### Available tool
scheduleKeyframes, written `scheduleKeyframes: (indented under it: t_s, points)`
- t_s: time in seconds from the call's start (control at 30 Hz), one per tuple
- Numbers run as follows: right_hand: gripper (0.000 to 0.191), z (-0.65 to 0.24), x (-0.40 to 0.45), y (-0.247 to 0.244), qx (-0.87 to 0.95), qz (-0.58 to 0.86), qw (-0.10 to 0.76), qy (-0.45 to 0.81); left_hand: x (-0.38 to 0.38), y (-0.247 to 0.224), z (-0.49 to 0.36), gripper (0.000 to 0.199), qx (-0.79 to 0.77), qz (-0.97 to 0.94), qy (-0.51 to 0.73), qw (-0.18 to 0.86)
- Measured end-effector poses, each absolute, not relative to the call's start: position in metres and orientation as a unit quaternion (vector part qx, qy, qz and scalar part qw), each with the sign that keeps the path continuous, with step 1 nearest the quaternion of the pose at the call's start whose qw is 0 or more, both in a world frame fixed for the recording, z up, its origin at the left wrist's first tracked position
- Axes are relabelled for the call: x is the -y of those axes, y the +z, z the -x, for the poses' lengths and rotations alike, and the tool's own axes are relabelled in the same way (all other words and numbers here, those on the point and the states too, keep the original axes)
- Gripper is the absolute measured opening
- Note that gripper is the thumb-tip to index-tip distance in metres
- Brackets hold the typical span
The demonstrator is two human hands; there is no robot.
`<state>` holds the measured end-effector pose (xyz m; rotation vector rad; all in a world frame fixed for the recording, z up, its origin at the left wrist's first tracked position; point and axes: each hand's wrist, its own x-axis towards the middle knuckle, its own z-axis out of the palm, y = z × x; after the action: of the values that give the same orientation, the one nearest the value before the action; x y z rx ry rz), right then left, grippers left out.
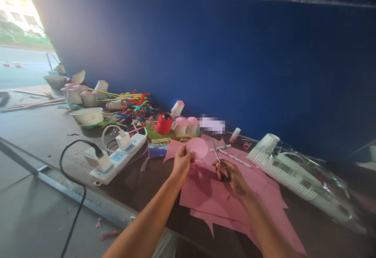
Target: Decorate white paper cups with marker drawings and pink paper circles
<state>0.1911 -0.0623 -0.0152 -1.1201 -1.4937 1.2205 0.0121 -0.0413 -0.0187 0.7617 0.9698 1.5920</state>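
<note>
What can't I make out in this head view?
All in the head view:
Pink paper disc: lower-left edge, behind the left hand.
Scissors: handle loops, partly covered by the right hand.
Pixelated patch: whatever it masks.
Green packet, partly behind the red spool: lettering too blurred.

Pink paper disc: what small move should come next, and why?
Perhaps bring the scissors to the edge of the pink paper disc: the left hand pinches it, and the right hand holds the scissors beside it, apart from its rim.
</note>
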Motion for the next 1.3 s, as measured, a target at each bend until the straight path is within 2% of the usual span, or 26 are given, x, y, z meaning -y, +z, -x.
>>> scheduleKeyframes:
  t_s: [0.37,1.1,1.3]
  points:
    - [0.037,-0.188,0.068,-0.005,0.649,0.446,0.372,0.492,0.042,-0.018,-0.013,0.029,-0.383,-0.306,0.657,0.573]
    - [0.034,-0.186,0.069,-0.006,0.622,0.447,0.382,0.516,0.043,-0.019,-0.013,0.032,-0.401,-0.330,0.651,0.553]
    - [0.036,-0.186,0.068,-0.007,0.633,0.457,0.387,0.490,0.045,-0.016,-0.013,0.033,-0.401,-0.319,0.655,0.555]
